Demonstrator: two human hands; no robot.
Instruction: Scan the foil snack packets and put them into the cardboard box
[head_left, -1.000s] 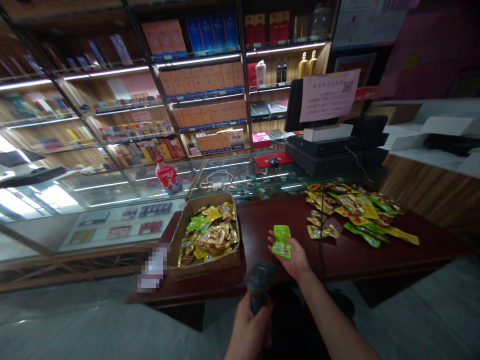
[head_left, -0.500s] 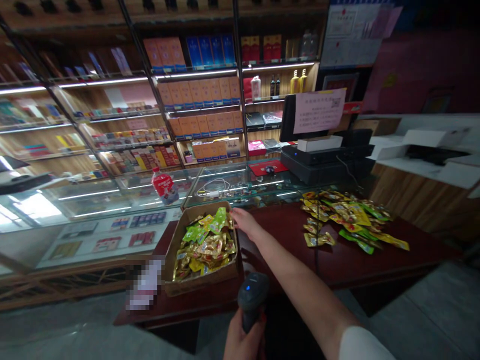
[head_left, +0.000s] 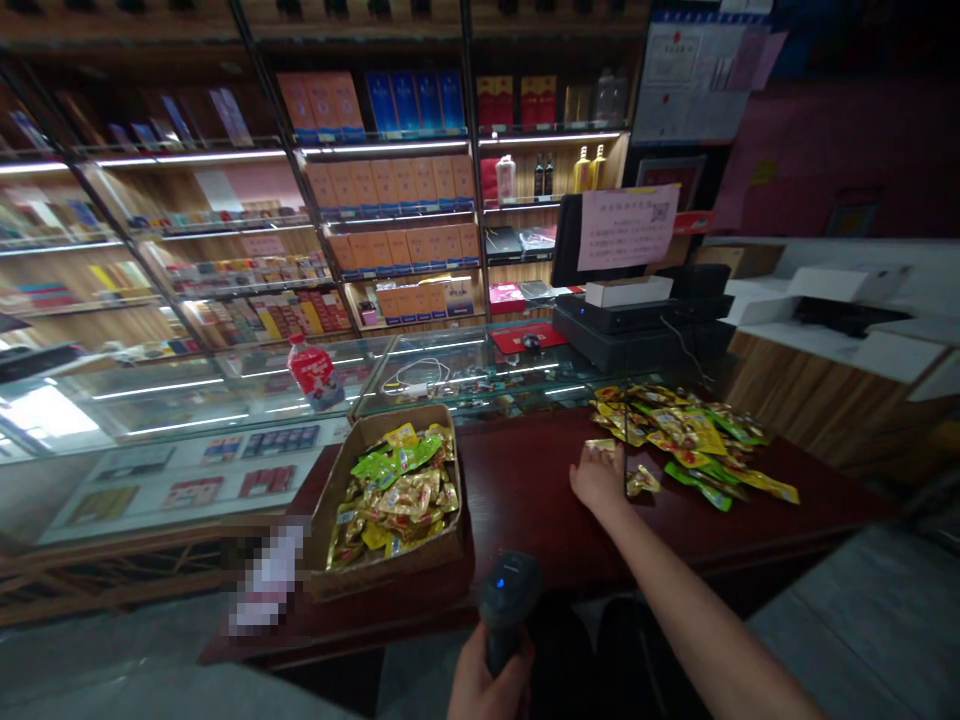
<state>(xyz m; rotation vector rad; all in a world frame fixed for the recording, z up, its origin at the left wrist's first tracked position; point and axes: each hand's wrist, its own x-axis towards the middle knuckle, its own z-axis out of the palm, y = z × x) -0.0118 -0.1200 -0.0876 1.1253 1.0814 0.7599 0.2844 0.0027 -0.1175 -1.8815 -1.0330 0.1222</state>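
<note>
My left hand [head_left: 491,675] is wrapped round the handle of a dark barcode scanner [head_left: 510,590] with a blue light on its head, held at the table's front edge. My right hand [head_left: 600,477] reaches down over small gold snack packets [head_left: 600,445] at the left of a loose pile. Its thumb stands apart and the fingers lie over the packets, partly hidden. Green, yellow and gold snack packets [head_left: 690,430] make up that pile. To the left stands an open cardboard box [head_left: 459,500], filled with similar packets [head_left: 405,490].
Behind the dark red table [head_left: 517,480] runs a glass display counter [head_left: 360,355] with a red-labelled bottle [head_left: 315,375] and a white cable [head_left: 416,378]. A black cash register [head_left: 637,325] stands behind the pile. A blurred-out item [head_left: 266,580] lies left of the box.
My right hand has left the box's right rim and moved right to the gold packets by the pile. My left hand still holds the scanner. The view has shifted slightly.
</note>
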